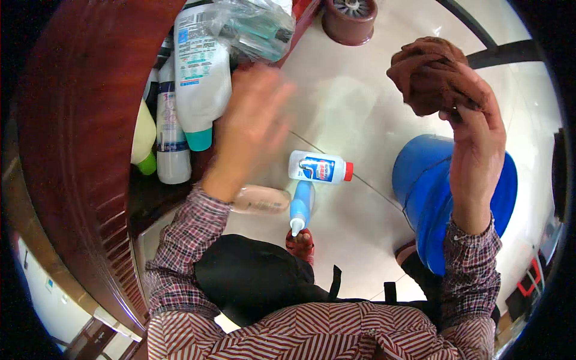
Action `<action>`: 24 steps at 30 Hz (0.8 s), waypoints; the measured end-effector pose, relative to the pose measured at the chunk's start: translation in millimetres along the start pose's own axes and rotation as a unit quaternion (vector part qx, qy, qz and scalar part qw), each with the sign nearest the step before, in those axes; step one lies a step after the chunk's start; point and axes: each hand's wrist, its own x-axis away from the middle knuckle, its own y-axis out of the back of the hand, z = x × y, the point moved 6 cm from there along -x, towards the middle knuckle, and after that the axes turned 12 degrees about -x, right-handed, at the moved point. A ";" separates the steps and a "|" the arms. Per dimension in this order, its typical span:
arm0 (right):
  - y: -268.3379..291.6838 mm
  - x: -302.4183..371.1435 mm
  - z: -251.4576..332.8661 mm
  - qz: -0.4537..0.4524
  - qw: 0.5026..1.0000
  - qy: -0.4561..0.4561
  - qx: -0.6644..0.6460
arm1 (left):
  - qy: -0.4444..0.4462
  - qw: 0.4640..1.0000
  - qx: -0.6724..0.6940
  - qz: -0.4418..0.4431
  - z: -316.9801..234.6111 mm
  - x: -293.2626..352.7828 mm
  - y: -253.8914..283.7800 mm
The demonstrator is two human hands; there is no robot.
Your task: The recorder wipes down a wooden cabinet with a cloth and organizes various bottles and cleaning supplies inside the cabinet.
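A crumpled brown cloth [429, 75] is gripped in my raised right hand [477, 135], above the blue bucket [423, 168]. My left hand [252, 123] is blurred by motion, its fingers stretched out and nothing visible in them. It is beside a large white bottle with a teal cap [201, 84], in the dark red cabinet [72, 120]; whether they touch I cannot tell. On the floor below lie a white bottle with a red cap [318, 167], a light blue bottle with a white nozzle [302, 204] and a pinkish bottle [261, 200].
Next to the large bottle are a slim white bottle [174, 138] and a yellowish bottle with a green cap [144, 141]. A clear plastic-wrapped item [258, 30] lies at the cabinet's far end. A round brown object [350, 21] sits on the tiled floor at the back.
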 end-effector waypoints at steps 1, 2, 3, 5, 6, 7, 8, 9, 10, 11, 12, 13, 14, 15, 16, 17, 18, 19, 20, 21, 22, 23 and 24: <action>1.3 -1.3 0.5 -0.018 0.999 0.001 -0.032 | -0.051 0.997 0.046 0.027 -19.9 2.7 -11.1; -1.0 -1.4 -11.1 -0.028 1.000 -0.013 -0.001 | -0.065 0.987 0.092 0.113 -34.6 8.1 -28.9; -2.1 -2.5 -8.7 -0.016 1.000 -0.008 -0.011 | -0.078 0.967 0.144 0.193 -56.1 9.7 -47.3; -9.7 -1.5 -17.9 0.031 0.998 -0.058 -0.013 | -0.108 0.956 0.107 0.249 -85.1 26.5 -90.4; -14.3 -0.8 -24.1 0.028 0.997 -0.067 -0.031 | -0.121 0.931 0.099 0.330 -94.8 34.1 -109.1; -18.2 -0.3 -26.8 0.037 0.996 -0.068 -0.039 | -0.148 0.922 0.062 0.354 -105.4 38.5 -121.9; -20.3 -0.1 -29.8 0.040 0.996 -0.078 -0.033 | -0.176 0.909 0.027 0.376 -115.8 43.9 -135.0; -24.0 -0.5 -34.8 0.044 0.995 -0.087 -0.029 | -0.170 0.909 0.021 0.379 -123.3 55.1 -153.1; -27.8 -5.2 -35.3 0.054 0.994 -0.091 -0.036 | -0.170 0.925 -0.011 0.339 -131.4 63.6 -168.2; -30.2 -5.8 -38.8 0.055 0.993 -0.095 -0.041 | -0.175 0.937 -0.041 0.300 -135.8 69.4 -170.1; -31.9 -6.1 -42.3 0.054 0.993 -0.100 -0.039 | -0.173 0.935 -0.043 0.305 -136.6 78.6 -175.9; -30.9 -5.4 -44.8 0.050 0.993 -0.105 -0.034 | -0.199 0.928 -0.076 0.307 -140.4 84.3 -177.8; -29.1 -5.1 -47.3 0.048 0.992 -0.108 -0.036 | -0.225 0.918 -0.111 0.308 -143.1 89.1 -179.8; -26.9 -5.2 -49.5 0.049 0.992 -0.111 -0.040 | -0.226 0.916 -0.111 0.311 -142.9 92.0 -181.5; -25.4 -5.6 -51.9 0.051 0.992 -0.110 -0.045 | -0.226 0.918 -0.119 0.303 -139.8 93.0 -184.1; -24.1 -4.9 -53.6 0.050 0.992 -0.107 -0.049 | -0.226 0.920 -0.127 0.295 -137.3 93.7 -186.1; -24.2 -3.4 -55.5 0.056 0.989 -0.113 -0.074 | -0.228 0.918 -0.132 0.296 -136.0 95.2 -188.2; -22.8 -1.9 -56.6 0.060 0.987 -0.118 -0.095 | -0.209 0.919 -0.106 0.318 -135.0 93.7 -190.1; -22.0 -0.9 -56.3 0.057 0.987 -0.114 -0.096 | -0.189 0.918 -0.080 0.340 -133.4 92.7 -191.8; -22.8 0.0 -56.2 0.051 0.987 -0.116 -0.097 | -0.193 0.917 -0.082 0.339 -131.2 90.3 -192.6; -28.7 0.8 -60.2 0.048 0.986 -0.120 -0.107 | -0.150 0.932 -0.037 0.329 -117.5 84.5 -184.5; -31.6 1.9 -59.3 0.044 0.986 -0.118 -0.107 | -0.111 0.944 0.016 0.312 -109.2 74.0 -173.9; -14.7 2.7 -59.8 0.035 0.983 -0.116 -0.135 | -0.106 0.943 0.057 0.310 -113.7 54.5 -157.0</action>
